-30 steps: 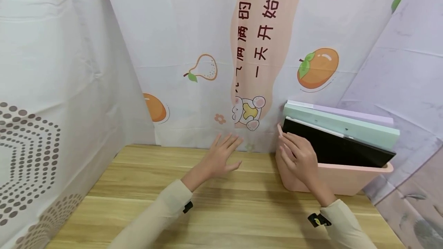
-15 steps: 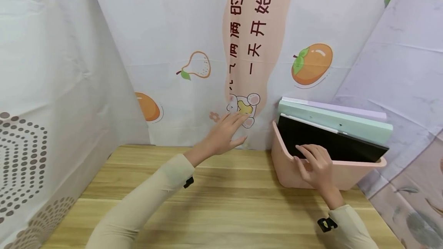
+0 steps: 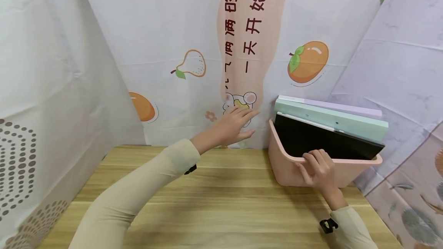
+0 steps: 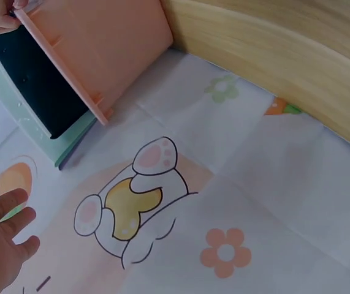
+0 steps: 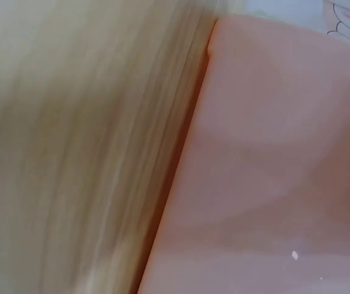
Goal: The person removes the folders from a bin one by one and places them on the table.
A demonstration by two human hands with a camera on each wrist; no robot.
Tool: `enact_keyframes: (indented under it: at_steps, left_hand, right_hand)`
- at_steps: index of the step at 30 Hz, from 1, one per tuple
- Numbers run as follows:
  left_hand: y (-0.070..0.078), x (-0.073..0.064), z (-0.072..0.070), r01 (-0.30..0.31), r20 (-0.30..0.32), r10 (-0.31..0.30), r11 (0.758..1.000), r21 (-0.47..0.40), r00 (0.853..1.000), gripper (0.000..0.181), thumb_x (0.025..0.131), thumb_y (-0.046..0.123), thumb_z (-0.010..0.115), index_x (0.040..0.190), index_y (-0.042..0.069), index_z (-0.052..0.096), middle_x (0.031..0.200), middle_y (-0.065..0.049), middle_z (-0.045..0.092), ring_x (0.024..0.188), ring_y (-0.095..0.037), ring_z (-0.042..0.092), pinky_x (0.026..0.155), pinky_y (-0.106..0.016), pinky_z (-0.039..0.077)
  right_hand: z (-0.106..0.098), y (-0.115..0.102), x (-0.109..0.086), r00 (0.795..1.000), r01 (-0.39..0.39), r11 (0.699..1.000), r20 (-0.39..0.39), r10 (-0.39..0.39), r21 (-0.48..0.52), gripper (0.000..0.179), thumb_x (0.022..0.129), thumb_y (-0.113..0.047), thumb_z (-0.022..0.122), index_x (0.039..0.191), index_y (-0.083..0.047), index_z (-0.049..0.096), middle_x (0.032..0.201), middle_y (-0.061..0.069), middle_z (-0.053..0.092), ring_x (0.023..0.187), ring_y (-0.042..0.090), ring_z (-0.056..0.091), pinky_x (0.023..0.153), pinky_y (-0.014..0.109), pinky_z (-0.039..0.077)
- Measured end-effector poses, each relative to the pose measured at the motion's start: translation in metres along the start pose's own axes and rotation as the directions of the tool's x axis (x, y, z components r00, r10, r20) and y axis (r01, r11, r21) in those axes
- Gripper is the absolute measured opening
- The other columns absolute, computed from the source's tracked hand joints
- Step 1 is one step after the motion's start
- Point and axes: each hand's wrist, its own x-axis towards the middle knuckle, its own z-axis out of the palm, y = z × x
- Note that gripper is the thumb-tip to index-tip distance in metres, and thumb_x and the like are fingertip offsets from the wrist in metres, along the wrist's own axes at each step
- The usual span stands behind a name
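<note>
A pink storage bin (image 3: 285, 170) stands on the table at the right in the head view. My right hand (image 3: 319, 170) grips its front rim, fingers hooked over the edge and thumb outside. In the right wrist view only the bin's wall (image 5: 273, 141) shows, not the hand. Leaning inside the bin are a black flat folder (image 3: 311, 135), a mint-green folder (image 3: 353, 125) and a lilac one (image 3: 349, 108). My left hand (image 3: 233, 126) hovers left of the bin before the back cloth, fingers extended, holding nothing. Its fingers also appear at the left wrist view's edge.
The wooden table (image 3: 214, 210) extends in front of the bin. Printed cloth (image 3: 166, 99) hangs behind it, with a white cloth (image 3: 69, 99) on the left and a marbled one (image 3: 384, 76) on the right.
My right hand has moved right from the bin's left corner and taken hold of the front rim. My left hand has risen and shifted right toward the bin. The head view has turned slightly.
</note>
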Motion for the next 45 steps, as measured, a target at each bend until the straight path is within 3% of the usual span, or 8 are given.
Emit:
enact_keyframes:
  at_steps: [7, 12, 17, 25, 29, 37, 41, 45]
  left_hand:
    - [0.003, 0.016, 0.007, 0.06, 0.004, -0.06, 0.981, -0.183, 0.998, 0.057, 0.105, 0.033, 0.058, 0.154, 0.008, 0.044, 0.149, -0.011, 0.056, 0.136, -0.028, 0.053, 0.117, -0.042, 0.042]
    - [0.003, 0.031, 0.014, 0.114, 0.013, -0.117, 0.921, -0.373, 0.993, 0.057, 0.104, 0.026, 0.062, 0.153, 0.004, 0.044, 0.151, -0.013, 0.054, 0.137, -0.028, 0.054, 0.116, -0.039, 0.045]
    - [0.001, 0.048, 0.022, 0.178, 0.031, -0.199, 0.787, -0.59, 0.98, 0.056, 0.102, 0.021, 0.065, 0.152, 0.003, 0.045, 0.149, -0.014, 0.056, 0.138, -0.026, 0.055, 0.116, -0.036, 0.045]
    - [-0.016, 0.074, 0.029, 0.135, 0.013, -0.231, 0.52, -0.844, 0.973, 0.047, 0.097, 0.006, 0.069, 0.14, -0.008, 0.055, 0.141, -0.025, 0.059, 0.131, -0.035, 0.06, 0.11, -0.032, 0.05]
    - [-0.024, 0.082, 0.027, 0.173, 0.079, -0.228, 0.432, -0.885, 0.971, 0.047, 0.098, 0.004, 0.067, 0.141, -0.009, 0.054, 0.141, -0.025, 0.06, 0.131, -0.033, 0.06, 0.106, -0.028, 0.052]
    - [-0.019, 0.083, 0.036, 0.251, 0.176, -0.198, 0.473, -0.844, 0.964, 0.044, 0.097, -0.002, 0.065, 0.139, -0.008, 0.057, 0.139, -0.024, 0.062, 0.13, -0.031, 0.062, 0.105, -0.029, 0.053]
    - [-0.013, 0.087, 0.05, 0.245, 0.17, -0.198, 0.461, -0.853, 0.965, 0.044, 0.096, -0.003, 0.066, 0.138, -0.009, 0.057, 0.139, -0.023, 0.062, 0.13, -0.031, 0.061, 0.105, -0.027, 0.053]
    - [-0.011, 0.092, 0.061, 0.236, 0.154, -0.223, 0.412, -0.88, 0.963, 0.043, 0.096, -0.004, 0.066, 0.138, -0.009, 0.057, 0.139, -0.023, 0.062, 0.13, -0.032, 0.061, 0.104, -0.026, 0.053]
  right_hand:
    - [0.003, 0.002, -0.004, 1.0, 0.014, 0.999, -0.003, -0.015, -0.041, 0.057, 0.098, -0.042, 0.06, 0.068, 0.007, 0.061, 0.063, 0.02, 0.055, 0.053, 0.033, 0.044, 0.044, 0.046, 0.037]
    - [0.007, 0.002, -0.004, 1.0, 0.003, 0.998, -0.023, -0.005, -0.058, 0.058, 0.098, -0.042, 0.06, 0.067, 0.007, 0.06, 0.062, 0.019, 0.055, 0.052, 0.034, 0.044, 0.044, 0.047, 0.036]
    - [0.011, 0.001, -0.005, 0.999, 0.0, 0.998, -0.042, -0.003, -0.071, 0.059, 0.098, -0.043, 0.059, 0.065, 0.007, 0.06, 0.06, 0.019, 0.054, 0.051, 0.033, 0.043, 0.043, 0.046, 0.035]
    - [0.015, 0.001, -0.003, 0.998, 0.006, 0.997, -0.059, -0.011, -0.075, 0.059, 0.097, -0.042, 0.06, 0.065, 0.007, 0.059, 0.059, 0.018, 0.052, 0.05, 0.031, 0.041, 0.042, 0.045, 0.033]
    - [0.018, 0.001, 0.0, 0.997, 0.004, 0.997, -0.078, -0.009, -0.071, 0.059, 0.097, -0.042, 0.06, 0.064, 0.007, 0.059, 0.059, 0.019, 0.052, 0.05, 0.032, 0.04, 0.042, 0.045, 0.032]
    - [0.015, -0.005, -0.001, 0.996, 0.0, 0.998, -0.094, -0.006, -0.068, 0.059, 0.097, -0.041, 0.06, 0.062, 0.006, 0.056, 0.058, 0.018, 0.051, 0.049, 0.031, 0.038, 0.042, 0.043, 0.031]
    - [0.012, -0.007, -0.001, 0.995, -0.002, 0.997, -0.102, -0.006, -0.076, 0.059, 0.097, -0.041, 0.06, 0.062, 0.006, 0.056, 0.058, 0.018, 0.05, 0.049, 0.032, 0.038, 0.042, 0.044, 0.031]
    - [0.009, -0.008, -0.001, 0.994, -0.005, 0.997, -0.105, -0.003, -0.083, 0.06, 0.097, -0.042, 0.06, 0.062, 0.007, 0.056, 0.058, 0.019, 0.05, 0.049, 0.032, 0.039, 0.042, 0.044, 0.031]
